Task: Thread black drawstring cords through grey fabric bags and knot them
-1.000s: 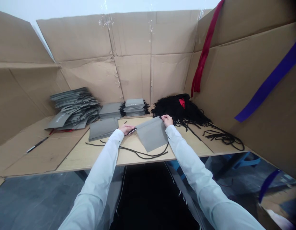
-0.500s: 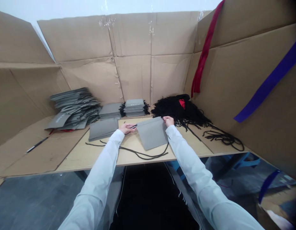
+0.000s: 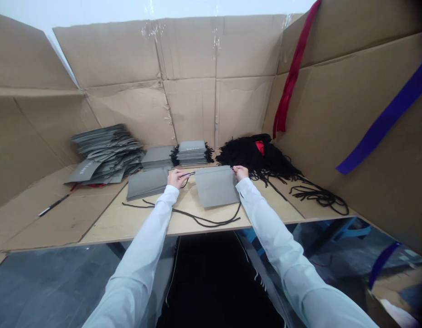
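Grey pouch point(image 3: 217, 186), long side crosswise, left hand point(image 3: 177, 178) gripping thin black rod point(image 3: 188, 174), right hand point(image 3: 241, 172) pinching top corner

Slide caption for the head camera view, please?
Left hand holds a black cord end at a grey fabric bag's top edge; right hand pinches the opposite corner.
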The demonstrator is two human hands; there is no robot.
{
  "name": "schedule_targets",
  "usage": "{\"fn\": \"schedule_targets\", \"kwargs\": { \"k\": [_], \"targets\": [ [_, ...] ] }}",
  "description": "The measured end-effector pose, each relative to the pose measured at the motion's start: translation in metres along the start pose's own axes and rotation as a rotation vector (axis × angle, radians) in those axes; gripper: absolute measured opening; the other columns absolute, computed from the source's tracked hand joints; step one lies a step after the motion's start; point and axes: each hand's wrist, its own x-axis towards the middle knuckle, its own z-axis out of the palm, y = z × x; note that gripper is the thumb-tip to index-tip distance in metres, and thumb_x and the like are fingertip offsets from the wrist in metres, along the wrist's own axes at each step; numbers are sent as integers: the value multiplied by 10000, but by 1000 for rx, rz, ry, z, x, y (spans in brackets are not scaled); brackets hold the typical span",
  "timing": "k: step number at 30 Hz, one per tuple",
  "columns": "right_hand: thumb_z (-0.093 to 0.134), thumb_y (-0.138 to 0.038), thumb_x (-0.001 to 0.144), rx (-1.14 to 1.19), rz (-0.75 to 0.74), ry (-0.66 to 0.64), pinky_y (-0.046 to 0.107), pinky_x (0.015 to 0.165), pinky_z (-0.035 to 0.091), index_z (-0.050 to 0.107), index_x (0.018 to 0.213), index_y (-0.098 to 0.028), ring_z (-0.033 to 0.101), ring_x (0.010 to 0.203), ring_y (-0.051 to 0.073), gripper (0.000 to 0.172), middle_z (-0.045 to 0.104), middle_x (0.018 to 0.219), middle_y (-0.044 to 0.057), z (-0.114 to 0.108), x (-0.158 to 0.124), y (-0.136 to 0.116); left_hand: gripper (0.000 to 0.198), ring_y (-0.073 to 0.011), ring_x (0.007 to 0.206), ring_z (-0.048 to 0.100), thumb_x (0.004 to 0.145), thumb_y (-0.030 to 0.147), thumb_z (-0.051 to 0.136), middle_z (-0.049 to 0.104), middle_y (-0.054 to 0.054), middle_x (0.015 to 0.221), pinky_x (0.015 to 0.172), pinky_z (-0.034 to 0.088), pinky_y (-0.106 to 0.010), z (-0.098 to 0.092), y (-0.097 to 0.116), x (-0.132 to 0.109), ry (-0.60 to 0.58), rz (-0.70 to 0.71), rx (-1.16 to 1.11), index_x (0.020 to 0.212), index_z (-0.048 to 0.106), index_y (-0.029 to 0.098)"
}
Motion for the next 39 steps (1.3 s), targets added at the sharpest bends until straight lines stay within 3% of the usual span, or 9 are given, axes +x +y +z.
{"fn": "schedule_targets", "kwargs": {
  "k": [5,10,15,24,30,35,39],
  "targets": [
    [528,-234,545,46,125,32,198,416,368,558,618,-139,447,415,81,123,490,451,-39,2,-1,0,291,-158,716,563,559,348,656,632,-48,705,750,427,-279,3,-7,2,-14,-34,11,788,659,168],
    [523,-198,547,89,174,10,198,434,383,532,594,-146,458,426,77,70,492,464,-42,3,-2,-1,326,-141,647,588,498,248,705,639,-66,675,749,458,-309,9,-11,7,-96,-208,-432,762,628,73],
    [500,-140,558,169,228,-7,189,426,386,497,563,-156,462,426,75,17,482,447,-44,3,-4,-6,243,-159,751,599,533,134,681,646,-89,738,814,443,-314,7,-6,6,-77,-266,-630,750,605,57],
    [503,-139,584,219,293,-15,194,411,396,458,579,-174,493,438,92,57,484,445,-37,2,-12,-19,219,-183,874,572,593,100,626,638,-107,814,869,410,-326,5,-4,7,-49,-254,-662,807,604,62],
    [490,-134,619,272,341,-6,185,396,393,447,616,-177,481,411,78,61,508,467,-31,1,-15,-24,180,-175,837,585,598,44,564,644,-102,761,864,415,-319,2,-5,6,-58,-252,-731,773,606,55],
    [518,-157,623,263,306,-33,182,398,400,430,602,-178,497,413,80,93,499,456,-36,1,-13,-23,182,-192,857,580,622,45,485,644,-132,757,852,423,-320,1,-2,7,-77,-349,-712,759,604,42],
    [540,-172,620,255,280,-33,184,389,401,431,589,-177,501,414,83,113,506,461,-32,1,-11,-20,183,-197,835,589,697,162,458,642,-137,802,805,456,-327,0,0,8,-69,-423,-746,758,595,58]
  ]
}}
